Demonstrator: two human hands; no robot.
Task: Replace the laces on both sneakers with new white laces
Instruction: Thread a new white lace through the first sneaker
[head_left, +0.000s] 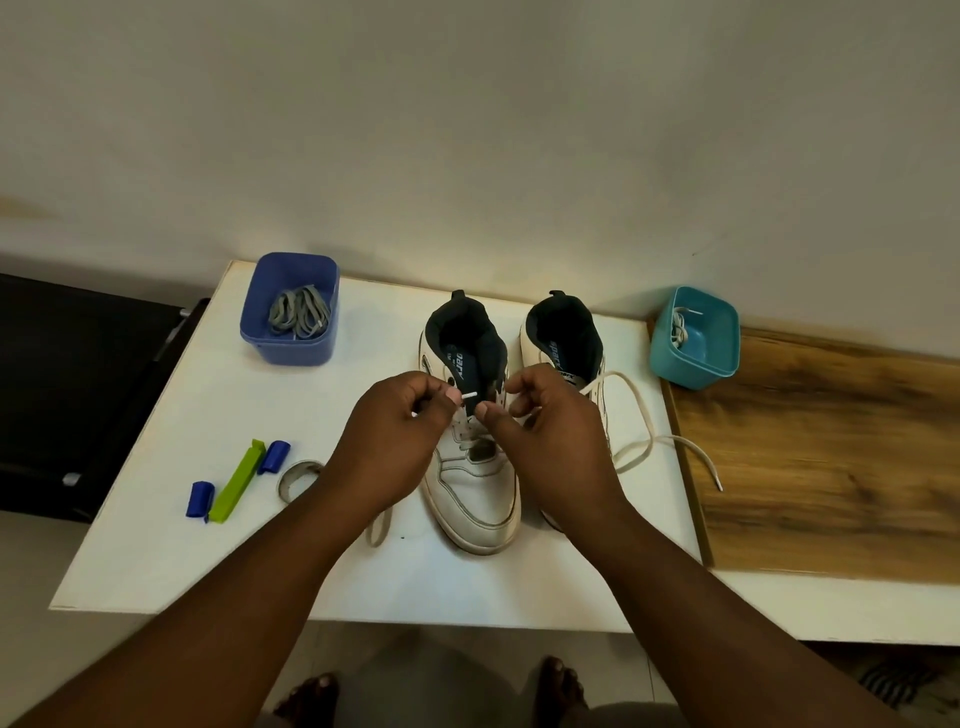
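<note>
Over the left sneaker on the table, the left hand is pinching the white lace tip, its axis pointing right toward the eyelets, where the nearer right hand is pinching the lace in a curled grip.

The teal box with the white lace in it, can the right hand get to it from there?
Probably yes. The teal box is open on top, beside the right sneaker, nothing covering it. But the right hand is busy pinching a lace and must let go first.
</note>
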